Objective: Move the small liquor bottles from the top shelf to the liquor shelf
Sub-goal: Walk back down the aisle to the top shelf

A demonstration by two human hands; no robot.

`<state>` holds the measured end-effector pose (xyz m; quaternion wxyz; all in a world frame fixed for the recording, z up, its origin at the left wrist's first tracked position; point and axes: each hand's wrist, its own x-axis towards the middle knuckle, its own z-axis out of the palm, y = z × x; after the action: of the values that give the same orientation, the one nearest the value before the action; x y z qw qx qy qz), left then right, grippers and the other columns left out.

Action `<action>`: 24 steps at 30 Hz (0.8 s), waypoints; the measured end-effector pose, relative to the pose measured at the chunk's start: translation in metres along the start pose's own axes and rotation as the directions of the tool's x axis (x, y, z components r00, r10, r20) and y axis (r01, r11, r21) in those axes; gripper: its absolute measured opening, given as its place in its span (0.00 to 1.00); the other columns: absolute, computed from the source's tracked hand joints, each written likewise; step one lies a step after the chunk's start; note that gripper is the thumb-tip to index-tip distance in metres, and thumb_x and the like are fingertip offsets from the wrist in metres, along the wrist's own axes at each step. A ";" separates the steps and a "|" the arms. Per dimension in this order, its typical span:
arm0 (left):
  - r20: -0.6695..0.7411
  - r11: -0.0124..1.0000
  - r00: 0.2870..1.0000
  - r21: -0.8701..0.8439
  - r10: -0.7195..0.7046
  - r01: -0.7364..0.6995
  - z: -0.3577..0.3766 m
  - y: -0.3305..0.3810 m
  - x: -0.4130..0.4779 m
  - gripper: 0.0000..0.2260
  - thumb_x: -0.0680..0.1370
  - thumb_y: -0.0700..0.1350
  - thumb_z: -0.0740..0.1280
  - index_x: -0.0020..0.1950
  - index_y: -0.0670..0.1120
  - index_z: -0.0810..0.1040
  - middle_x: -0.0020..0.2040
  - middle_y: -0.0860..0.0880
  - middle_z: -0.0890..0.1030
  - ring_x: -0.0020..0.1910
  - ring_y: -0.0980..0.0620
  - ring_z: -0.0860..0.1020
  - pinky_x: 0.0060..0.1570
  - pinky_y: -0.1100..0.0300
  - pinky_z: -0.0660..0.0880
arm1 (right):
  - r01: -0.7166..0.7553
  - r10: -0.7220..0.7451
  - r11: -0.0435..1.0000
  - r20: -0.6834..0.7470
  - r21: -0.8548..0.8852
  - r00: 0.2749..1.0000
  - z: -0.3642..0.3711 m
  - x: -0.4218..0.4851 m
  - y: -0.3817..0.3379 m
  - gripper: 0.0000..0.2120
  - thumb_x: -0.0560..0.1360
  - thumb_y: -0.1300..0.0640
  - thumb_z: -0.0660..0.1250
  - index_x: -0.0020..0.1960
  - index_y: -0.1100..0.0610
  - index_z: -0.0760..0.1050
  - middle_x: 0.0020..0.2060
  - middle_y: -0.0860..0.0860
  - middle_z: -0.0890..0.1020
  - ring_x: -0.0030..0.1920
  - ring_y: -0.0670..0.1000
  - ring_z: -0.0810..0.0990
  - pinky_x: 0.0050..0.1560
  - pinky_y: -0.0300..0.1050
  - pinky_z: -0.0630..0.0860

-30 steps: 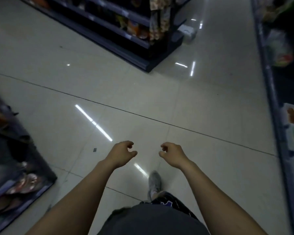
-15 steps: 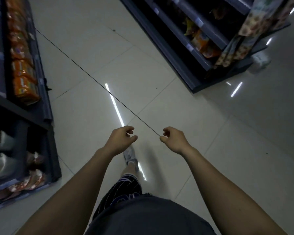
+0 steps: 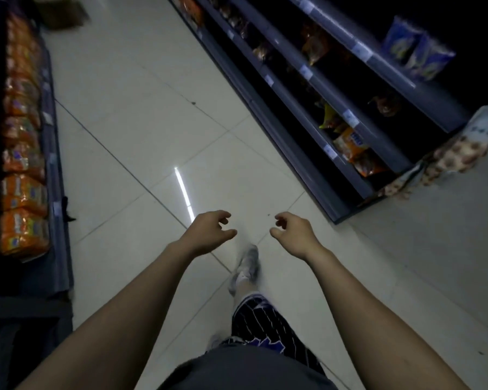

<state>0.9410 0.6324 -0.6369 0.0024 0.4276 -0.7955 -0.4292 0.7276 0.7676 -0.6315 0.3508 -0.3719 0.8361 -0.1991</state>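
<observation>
A person's two bare hands reach forward over a pale tiled shop floor (image 3: 141, 114), left hand (image 3: 206, 233) and right hand (image 3: 295, 235) both empty, fingers loosely curled and apart. One grey sneaker (image 3: 247, 267) steps between them. Two dark metal shelving units flank the aisle: orange snack packets (image 3: 23, 192) left, mixed bagged goods (image 3: 350, 144) right. No small liquor bottles are in view.

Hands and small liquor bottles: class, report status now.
Left hand open, empty. Right hand open, empty. No bottles in view. Pale tiled floor ahead, nothing blocking the aisle.
</observation>
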 end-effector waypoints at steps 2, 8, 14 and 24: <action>0.005 1.000 1.000 0.021 0.020 -0.020 -0.026 0.011 0.061 0.26 0.75 0.55 0.73 0.71 0.48 0.75 0.61 0.51 0.81 0.50 0.55 0.79 0.50 0.61 0.73 | 0.007 -0.007 1.000 -0.014 0.012 1.000 -0.019 0.057 -0.019 0.24 0.76 0.51 0.71 0.70 0.56 0.76 0.61 0.51 0.83 0.55 0.48 0.78 0.55 0.37 0.68; -0.082 0.993 0.990 0.057 0.111 -0.107 -0.124 0.074 0.244 0.26 0.74 0.57 0.73 0.70 0.49 0.76 0.59 0.54 0.82 0.47 0.60 0.80 0.46 0.65 0.72 | 0.070 -0.067 0.997 -0.081 0.043 0.994 -0.102 0.233 -0.088 0.24 0.76 0.50 0.70 0.70 0.55 0.76 0.60 0.49 0.83 0.54 0.47 0.77 0.53 0.38 0.69; -0.128 0.972 0.964 0.058 0.233 -0.227 -0.220 0.149 0.383 0.26 0.74 0.56 0.74 0.70 0.51 0.75 0.60 0.55 0.81 0.49 0.61 0.79 0.47 0.64 0.73 | 0.136 -0.124 0.990 -0.209 0.043 0.970 -0.207 0.360 -0.170 0.24 0.76 0.50 0.71 0.70 0.54 0.76 0.60 0.49 0.83 0.56 0.47 0.79 0.53 0.38 0.70; -0.203 0.853 0.829 0.083 0.520 -0.515 -0.380 0.264 0.623 0.27 0.72 0.56 0.75 0.70 0.51 0.76 0.58 0.58 0.81 0.48 0.68 0.77 0.44 0.78 0.68 | 0.207 -0.127 0.973 -0.514 0.101 0.848 -0.361 0.531 -0.287 0.22 0.76 0.48 0.71 0.68 0.50 0.78 0.59 0.47 0.82 0.56 0.46 0.80 0.54 0.39 0.76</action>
<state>0.5084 0.0184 -0.4422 0.2004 0.2408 -0.8817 -0.3529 0.3471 0.2038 -0.4502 0.1286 -0.3504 0.8453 -0.3824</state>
